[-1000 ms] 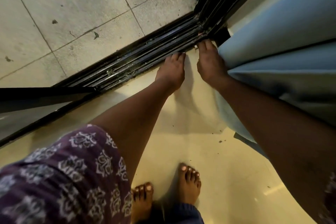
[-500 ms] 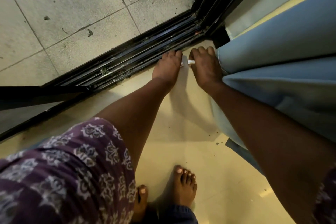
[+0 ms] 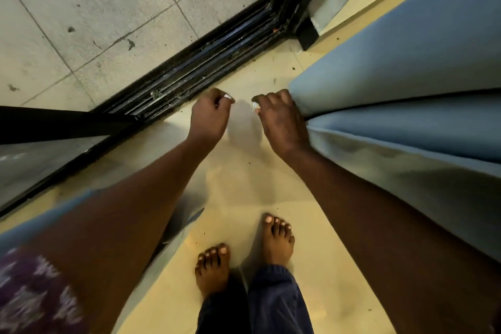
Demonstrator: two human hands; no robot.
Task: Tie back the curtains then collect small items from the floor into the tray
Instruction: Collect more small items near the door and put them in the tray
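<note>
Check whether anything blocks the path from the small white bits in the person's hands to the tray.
Cannot judge: no tray is in view. The left hand pinches a small white bit, the right hand another; the blue curtain touches the right hand.

Both hands [image 3: 208, 119] [image 3: 282, 125] pinch, apparently, white bits beside curtain [image 3: 393, 68].

Two hands are in view, the left hand [image 3: 208, 119] and the right hand [image 3: 282, 122], each with curled fingers and each showing one small white item at its fingertips: a left item [image 3: 228, 97] and a right item [image 3: 256, 106], two in total. Two bare feet stand on the floor [image 3: 238, 171]: a left foot [image 3: 212, 268] and a right foot [image 3: 278, 241]. One blue curtain [image 3: 393, 68] shows two large folds, and one black door track [image 3: 206, 68] and one patterned sleeve [image 3: 35, 293] are visible.
</note>
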